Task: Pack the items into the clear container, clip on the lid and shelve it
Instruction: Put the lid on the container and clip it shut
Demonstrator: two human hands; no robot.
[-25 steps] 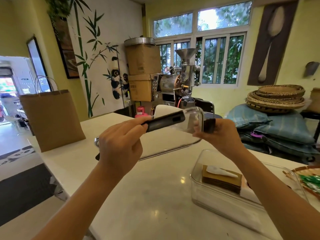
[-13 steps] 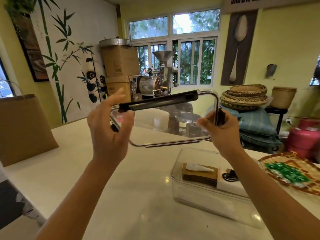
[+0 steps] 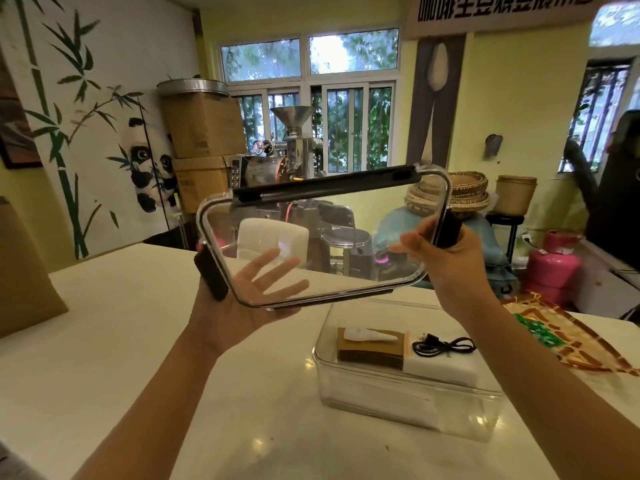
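Observation:
The clear lid (image 3: 346, 244) with black clips is held up in the air, tilted almost upright, above the white table. My right hand (image 3: 446, 258) grips its right edge at a black clip. My left hand (image 3: 242, 299) lies flat behind the lid's lower left corner, fingers spread, and props it from below. The clear container (image 3: 408, 403) stands lidless on the table below and to the right. In it lie a brown box (image 3: 367, 351) with a white object on top, a white block (image 3: 446, 368) and a coiled black cable (image 3: 440, 346).
A woven tray (image 3: 581, 344) with green pieces lies at the right table edge. A brown paper bag (image 3: 24, 271) stands at the left. Behind the table are cardboard boxes (image 3: 202, 126), a metal machine (image 3: 294, 154), stacked baskets (image 3: 464, 195) and a pink gas cylinder (image 3: 554, 268).
The lid has been tipped up from nearly flat to almost upright. My left hand let go of the long black clip and now lies open behind the lower left corner. The view swung right.

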